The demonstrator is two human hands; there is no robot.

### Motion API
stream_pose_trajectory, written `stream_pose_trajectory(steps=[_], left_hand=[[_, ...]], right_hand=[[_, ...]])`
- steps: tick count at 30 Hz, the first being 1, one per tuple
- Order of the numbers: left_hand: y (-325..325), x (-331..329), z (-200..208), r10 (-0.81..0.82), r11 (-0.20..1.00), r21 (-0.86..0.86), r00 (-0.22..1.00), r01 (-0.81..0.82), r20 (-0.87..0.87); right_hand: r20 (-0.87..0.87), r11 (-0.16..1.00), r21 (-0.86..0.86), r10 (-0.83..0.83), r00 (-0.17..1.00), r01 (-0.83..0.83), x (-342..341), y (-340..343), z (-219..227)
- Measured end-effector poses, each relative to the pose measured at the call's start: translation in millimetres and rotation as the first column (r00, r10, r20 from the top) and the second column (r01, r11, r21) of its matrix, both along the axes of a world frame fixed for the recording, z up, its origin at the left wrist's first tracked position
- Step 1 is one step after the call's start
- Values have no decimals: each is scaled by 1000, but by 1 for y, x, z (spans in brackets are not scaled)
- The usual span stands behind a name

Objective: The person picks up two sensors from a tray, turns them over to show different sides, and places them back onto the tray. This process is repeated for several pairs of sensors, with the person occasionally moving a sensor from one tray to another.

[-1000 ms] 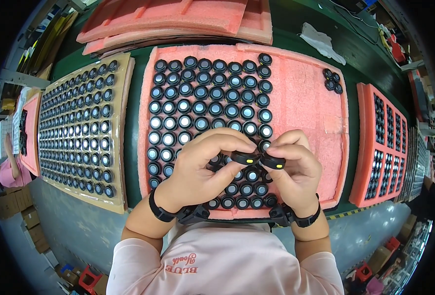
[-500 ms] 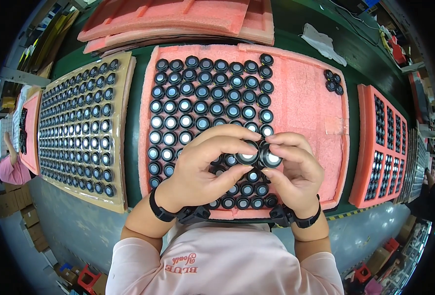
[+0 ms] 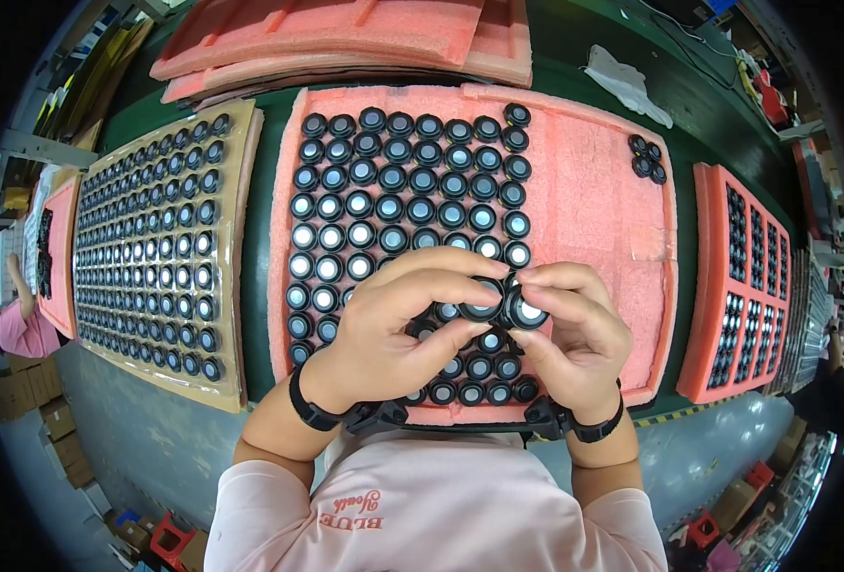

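Note:
My left hand (image 3: pixel 389 329) pinches a round black part (image 3: pixel 480 299) with a silvery disc face between thumb and fingers. Just beside it, my right hand (image 3: pixel 579 338) grips a second round black part (image 3: pixel 526 309) of the same kind, its pale face tilted up. The two parts are side by side; whether they touch I cannot tell. Both hands hover over a pink foam tray (image 3: pixel 603 191), where rows of similar round black parts (image 3: pixel 392 178) fill the left portion. My hands hide some of the lower middle rows.
To the left lies a tan tray (image 3: pixel 236 315) full of similar parts. A pink divided tray (image 3: pixel 703 286) holds darker pieces at right. Small black pieces (image 3: pixel 647 158) sit in the foam tray's far right corner. Beyond are stacked foam sheets (image 3: pixel 346 43) and a white glove (image 3: pixel 622 81).
The part in my right hand has turned slightly, showing its face at another angle. The part in my left hand has tilted a little. Both hands stay almost in place.

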State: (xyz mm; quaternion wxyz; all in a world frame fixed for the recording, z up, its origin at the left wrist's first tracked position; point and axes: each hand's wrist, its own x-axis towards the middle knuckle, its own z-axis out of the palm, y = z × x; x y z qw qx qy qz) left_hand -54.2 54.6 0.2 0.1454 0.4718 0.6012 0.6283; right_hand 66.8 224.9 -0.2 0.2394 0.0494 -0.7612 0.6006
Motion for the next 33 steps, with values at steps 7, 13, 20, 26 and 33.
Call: stream_pose_trajectory(steps=[7,13,20,26,33], left_hand=[[2,1,-4,22,999,31,999,-23,44],[4,7,-3,124,992,13,974,-128,189],[4,8,-11,90,993,55,983,-100,163],[3,2,-2,112,994,-14,993,-112,-35],[2,4,-4,117,992,-41,992,-119,-45]], right_hand=[[10,999,26,-35,999,35,1,-2,3],[58,995,85,-54,997,49,1,0,1],[36,999,-48,-11,999,12,-4,0,-6],[38,990,-143,-2,999,7,-5,-3,-6],[48,989,-150,-5,999,12,-3,-4,-6]])
